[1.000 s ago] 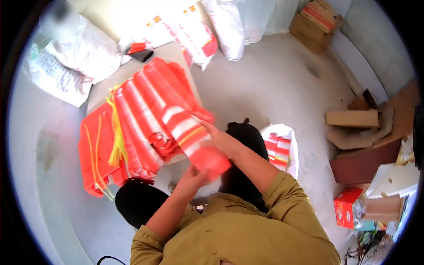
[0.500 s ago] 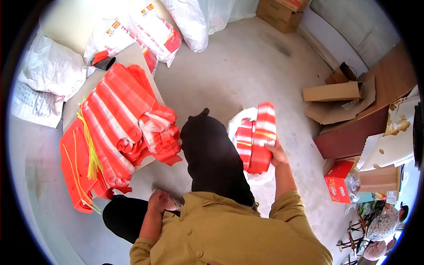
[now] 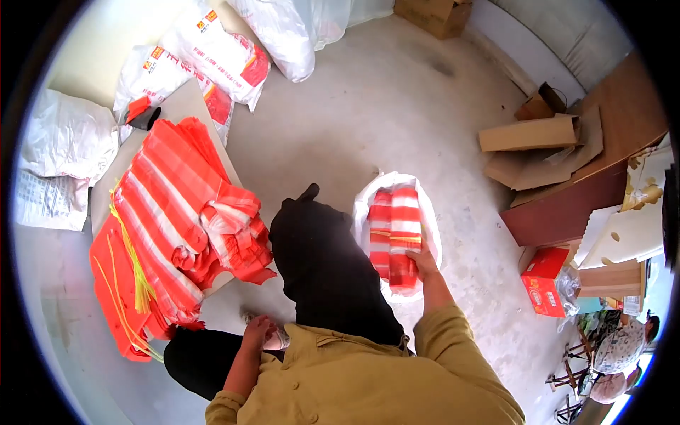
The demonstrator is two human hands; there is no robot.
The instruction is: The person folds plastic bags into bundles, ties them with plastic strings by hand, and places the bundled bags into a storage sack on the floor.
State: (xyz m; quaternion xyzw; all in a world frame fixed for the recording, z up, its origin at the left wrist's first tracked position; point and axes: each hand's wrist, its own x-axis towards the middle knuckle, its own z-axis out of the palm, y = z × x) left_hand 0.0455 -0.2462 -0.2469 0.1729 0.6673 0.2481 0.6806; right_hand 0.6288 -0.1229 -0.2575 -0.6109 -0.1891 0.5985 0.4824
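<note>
My right hand [image 3: 423, 262] grips the lower right side of a red-and-white striped bundle [image 3: 406, 230] with a yellow band. That bundle lies inside a white sack [image 3: 431, 219], beside a similar striped bundle [image 3: 380, 234]. My left hand [image 3: 259, 331] hangs low by my left leg; its fingers are too small and bunched to tell what, if anything, they hold. Left of my knees, a pile of red-and-white striped bags [image 3: 166, 205] rests on a board-like table [image 3: 193, 106], with yellow ties [image 3: 138, 273] across it.
White printed sacks [image 3: 212, 53] stand behind the table. A dark item with a red piece [image 3: 144, 113] sits on its far corner. Open cardboard [image 3: 531, 134], a red box [image 3: 545, 283] and a wooden panel [image 3: 567, 205] are at the right. A person [image 3: 620, 347] shows at the lower right edge.
My right hand has carried the striped bundle from beside the pile rightward and down into the white sack. My left hand has let go of it and dropped toward my leg. The view has shifted right.
</note>
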